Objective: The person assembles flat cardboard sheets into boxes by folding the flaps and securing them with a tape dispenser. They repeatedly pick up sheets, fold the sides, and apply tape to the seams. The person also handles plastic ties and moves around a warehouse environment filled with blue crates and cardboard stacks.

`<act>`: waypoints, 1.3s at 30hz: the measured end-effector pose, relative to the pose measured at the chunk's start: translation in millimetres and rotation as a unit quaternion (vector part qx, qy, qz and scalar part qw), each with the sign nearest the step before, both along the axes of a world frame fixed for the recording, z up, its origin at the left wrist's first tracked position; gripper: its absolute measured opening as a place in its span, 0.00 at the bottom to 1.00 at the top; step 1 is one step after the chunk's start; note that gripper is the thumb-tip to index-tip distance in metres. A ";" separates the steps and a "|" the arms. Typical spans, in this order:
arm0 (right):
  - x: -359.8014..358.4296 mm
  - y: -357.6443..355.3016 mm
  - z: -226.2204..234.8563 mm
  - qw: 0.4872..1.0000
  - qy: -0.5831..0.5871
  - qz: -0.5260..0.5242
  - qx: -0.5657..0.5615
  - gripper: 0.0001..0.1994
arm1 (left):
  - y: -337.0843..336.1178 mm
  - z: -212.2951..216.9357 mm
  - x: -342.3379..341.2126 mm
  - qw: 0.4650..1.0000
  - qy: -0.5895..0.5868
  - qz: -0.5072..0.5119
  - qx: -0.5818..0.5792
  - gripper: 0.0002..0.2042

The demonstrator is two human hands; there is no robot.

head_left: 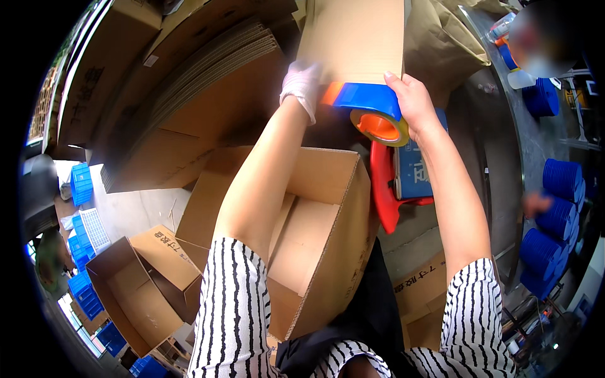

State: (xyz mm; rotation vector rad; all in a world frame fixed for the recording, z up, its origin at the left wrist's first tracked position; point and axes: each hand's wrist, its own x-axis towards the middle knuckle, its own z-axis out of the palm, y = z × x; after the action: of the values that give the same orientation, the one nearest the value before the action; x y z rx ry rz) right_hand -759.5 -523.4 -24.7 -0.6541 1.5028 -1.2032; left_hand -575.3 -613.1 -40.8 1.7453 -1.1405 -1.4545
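A plain brown cardboard panel [356,41] extends away from me at the top of the view. My left hand [301,87], in a pale glove and slightly blurred, is closed on its near left edge. At the near right corner, my right hand [413,104] grips the cardboard, its thumb on top; the other fingers are mostly hidden. Between my hands, against the panel's near edge, is a blue and orange tape dispenser [378,107] with a yellowish roll. It sits right beside my right hand; whether my fingers touch it I cannot tell.
An open cardboard box [321,167] stands below my left forearm, with another open box [135,296] farther left. Flattened cartons [208,94] are stacked at upper left. A red plastic frame [383,189] and a blue box [413,170] are below the dispenser. Blue spools [558,208] line the right.
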 end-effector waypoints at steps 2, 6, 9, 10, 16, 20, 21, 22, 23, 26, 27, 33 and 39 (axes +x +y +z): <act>18.6 5.7 30.9 0.999 0.019 0.041 -0.029 0.15 | 10.6 27.9 26.5 0.991 0.091 0.062 0.071 0.23; 109.1 61.5 85.3 0.984 -0.126 0.114 -0.059 0.13 | 33.1 33.6 160.5 0.984 0.176 -0.005 0.026 0.17; 148.7 139.0 69.3 0.965 -0.084 0.249 0.002 0.21 | 92.0 81.5 237.0 0.986 0.164 0.036 -0.012 0.19; 163.3 157.1 70.7 0.962 -0.098 0.254 0.015 0.22 | 108.8 101.3 258.8 0.980 0.190 -0.030 0.042 0.18; 231.5 229.6 23.5 0.961 -0.124 0.176 0.176 0.16 | 302.9 25.5 487.7 0.964 0.089 0.076 0.239 0.20; 255.1 246.9 24.3 0.953 0.101 0.253 0.135 0.14 | 347.4 -66.1 524.9 0.951 0.001 -0.019 0.308 0.26; 259.3 250.3 27.7 0.941 0.144 0.279 0.124 0.14 | 355.1 -68.1 526.9 0.940 -0.087 -0.070 0.322 0.25; 263.9 253.3 31.1 0.949 0.132 0.259 0.120 0.13 | 357.2 -62.5 532.5 0.929 -0.047 -0.091 0.356 0.24; 271.0 256.4 31.6 0.958 0.114 0.237 0.113 0.12 | 366.2 -62.7 541.6 0.916 -0.013 -0.111 0.386 0.22; 295.4 269.5 29.4 0.932 0.155 0.315 0.088 0.12 | 442.8 -49.8 580.2 0.916 0.105 0.028 0.387 0.18; 313.3 270.9 24.8 0.915 0.196 0.348 0.060 0.13 | 475.8 -50.8 593.6 0.911 0.107 0.043 0.396 0.17; 371.6 231.7 -81.2 0.759 0.389 0.522 0.004 0.11 | 589.6 -64.1 568.7 0.904 0.050 0.238 0.351 0.21; 370.3 185.5 -186.6 0.699 0.486 0.510 0.121 0.18 | 524.0 -134.3 522.8 0.918 -0.092 0.155 0.353 0.14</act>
State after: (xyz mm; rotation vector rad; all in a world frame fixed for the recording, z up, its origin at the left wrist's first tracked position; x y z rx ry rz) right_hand -389.2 -337.9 -211.3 -1.7922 1.5960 0.3265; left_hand -52.4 -89.1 -175.2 2.4544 -0.3761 -1.6334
